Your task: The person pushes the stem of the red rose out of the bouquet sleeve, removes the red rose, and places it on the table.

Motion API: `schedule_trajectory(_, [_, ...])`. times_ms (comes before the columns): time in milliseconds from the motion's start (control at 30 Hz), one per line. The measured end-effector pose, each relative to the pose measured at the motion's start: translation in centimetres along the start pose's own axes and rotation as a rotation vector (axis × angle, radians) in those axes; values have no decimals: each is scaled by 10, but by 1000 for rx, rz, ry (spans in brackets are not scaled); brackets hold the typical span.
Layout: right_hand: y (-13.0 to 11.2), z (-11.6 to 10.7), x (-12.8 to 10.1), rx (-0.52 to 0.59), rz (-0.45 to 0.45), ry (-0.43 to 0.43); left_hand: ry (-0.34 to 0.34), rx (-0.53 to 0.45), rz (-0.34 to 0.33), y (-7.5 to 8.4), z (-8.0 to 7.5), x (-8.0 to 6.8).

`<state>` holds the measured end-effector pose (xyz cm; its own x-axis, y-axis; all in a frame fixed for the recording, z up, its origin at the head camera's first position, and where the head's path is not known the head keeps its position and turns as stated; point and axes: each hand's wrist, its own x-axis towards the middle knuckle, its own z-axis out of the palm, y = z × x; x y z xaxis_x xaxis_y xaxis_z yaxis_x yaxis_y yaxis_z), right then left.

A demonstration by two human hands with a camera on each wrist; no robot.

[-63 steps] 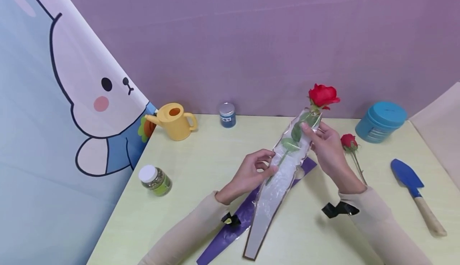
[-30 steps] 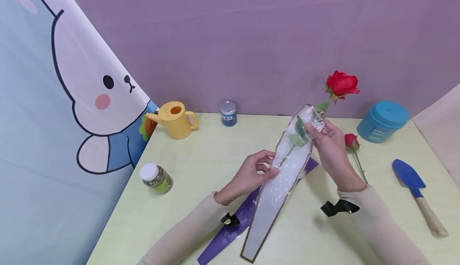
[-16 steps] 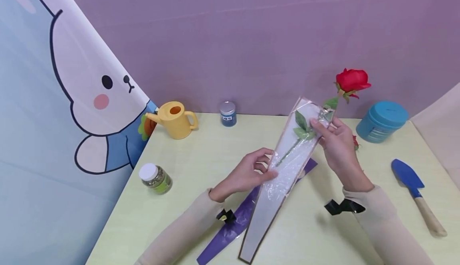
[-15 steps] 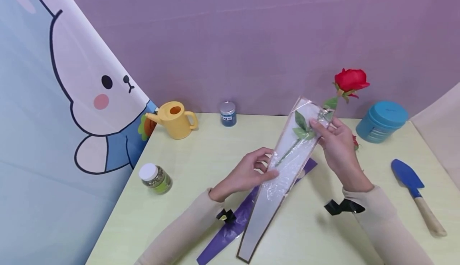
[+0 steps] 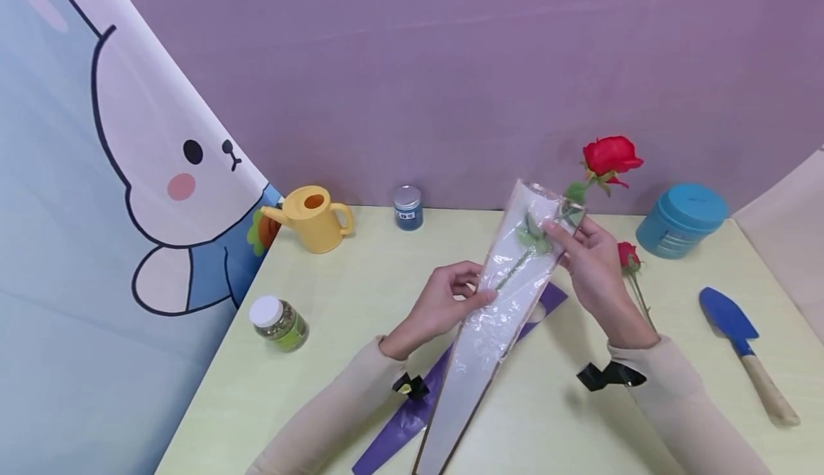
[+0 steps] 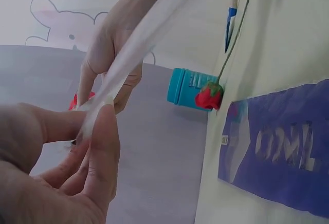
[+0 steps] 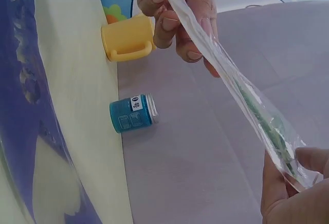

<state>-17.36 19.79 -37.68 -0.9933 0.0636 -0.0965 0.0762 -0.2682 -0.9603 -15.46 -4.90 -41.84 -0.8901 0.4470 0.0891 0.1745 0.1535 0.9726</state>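
Note:
A long tapered clear flower sleeve with a white back and brown edging (image 5: 476, 360) slants up over the table in the head view. Inside it lie the stem and leaves of a red rose (image 5: 611, 157), whose bloom stands out past the wide top end. My left hand (image 5: 447, 300) pinches the sleeve's left edge about halfway up, thumb in front. Near the top right corner my right hand (image 5: 595, 267) grips the sleeve, its thumb over the film beside the leaves. In the right wrist view the green leaves (image 7: 272, 131) show through the film between both hands.
Beneath the sleeve lies a purple flower sleeve (image 5: 402, 425). A second rose (image 5: 629, 257), a blue trowel (image 5: 734, 321) and a turquoise tub (image 5: 684, 221) are on the right. A yellow watering can (image 5: 317, 221), small blue jar (image 5: 408, 208) and white-lidded jar (image 5: 278, 323) stand left and back.
The rose has first risen farther out of the sleeve and to the right, then come back slightly left and down. The sleeve's lower end has shifted down and left; both hands keep their grip.

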Motion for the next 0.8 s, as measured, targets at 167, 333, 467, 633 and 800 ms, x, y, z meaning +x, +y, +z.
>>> schedule_trajectory(167, [-1,-3,3,25,14,-19,18,-15,-13,-2,-1,-1])
schedule_trajectory(333, [-6,-10,8,-7,26,58,17,-23,-24,-3,-2,-4])
schedule_trajectory(467, [-8,-15,12,-30,22,98,5,-18,-30,-4,-3,-6])
schedule_trajectory(633, [-8,-19,16,-56,9,132,-20,13,-45,-6,-5,-7])
schedule_trajectory(800, [-7,-25,20,-32,-31,168,-48,27,-51,-10,-7,-8])
